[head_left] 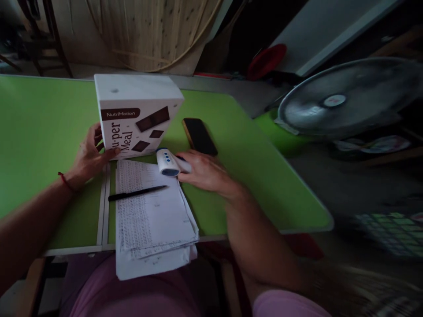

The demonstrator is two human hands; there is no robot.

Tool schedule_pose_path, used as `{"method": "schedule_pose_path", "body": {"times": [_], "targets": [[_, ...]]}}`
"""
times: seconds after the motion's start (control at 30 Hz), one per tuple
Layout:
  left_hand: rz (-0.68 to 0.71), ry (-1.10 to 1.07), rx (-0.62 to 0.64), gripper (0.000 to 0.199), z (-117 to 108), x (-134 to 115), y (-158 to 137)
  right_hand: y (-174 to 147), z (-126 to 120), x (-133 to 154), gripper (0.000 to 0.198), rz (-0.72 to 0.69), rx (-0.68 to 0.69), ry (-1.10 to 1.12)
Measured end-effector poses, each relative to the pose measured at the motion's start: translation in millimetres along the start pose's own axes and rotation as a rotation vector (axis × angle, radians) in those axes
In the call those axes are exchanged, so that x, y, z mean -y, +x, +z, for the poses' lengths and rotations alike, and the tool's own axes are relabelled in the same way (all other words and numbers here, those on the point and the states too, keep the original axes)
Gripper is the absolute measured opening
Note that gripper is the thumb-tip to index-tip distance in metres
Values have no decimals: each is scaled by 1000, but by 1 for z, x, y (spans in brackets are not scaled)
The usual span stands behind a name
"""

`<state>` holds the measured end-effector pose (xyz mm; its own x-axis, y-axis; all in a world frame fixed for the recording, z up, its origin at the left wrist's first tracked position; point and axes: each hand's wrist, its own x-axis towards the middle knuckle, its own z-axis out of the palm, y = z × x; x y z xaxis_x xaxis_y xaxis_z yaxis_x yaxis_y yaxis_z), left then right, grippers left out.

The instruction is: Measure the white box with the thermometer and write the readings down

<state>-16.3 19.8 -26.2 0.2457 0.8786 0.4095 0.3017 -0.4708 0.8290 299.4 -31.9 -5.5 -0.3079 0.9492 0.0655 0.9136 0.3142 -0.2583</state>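
A white cardboard box [132, 119] printed "NutriMotion" stands upright on the green table. My left hand [90, 152] grips its lower left edge, thumb on the printed face and fingers along the side. In my right hand [201, 169] is a white gun-shaped device with blue buttons, by its look an infrared thermometer [168, 163]; my fingers close round its handle. Its head is just in front of the box's lower right corner, above a stack of handwritten papers [155, 215]. A black pen [137, 193] lies across the top sheet.
A dark smartphone [200, 136] lies beyond my right hand on the green table [264, 176]. The papers overhang the table's near edge. A large fan [333, 101] stands off to the right, a red basin [267, 61] behind. Far left is a wooden chair [44, 44].
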Motion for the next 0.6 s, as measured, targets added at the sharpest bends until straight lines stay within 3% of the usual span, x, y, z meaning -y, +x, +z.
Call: {"method": "schedule_pose_path", "body": {"times": [0.33,0.6], "targets": [[-61,-75,51,50,-3,-10,0,2,-4,-4,24,-6,78,-103],[-16,-93,105,52,-1,-10,2,0,-2,-8,31,19,87,-131]]}}
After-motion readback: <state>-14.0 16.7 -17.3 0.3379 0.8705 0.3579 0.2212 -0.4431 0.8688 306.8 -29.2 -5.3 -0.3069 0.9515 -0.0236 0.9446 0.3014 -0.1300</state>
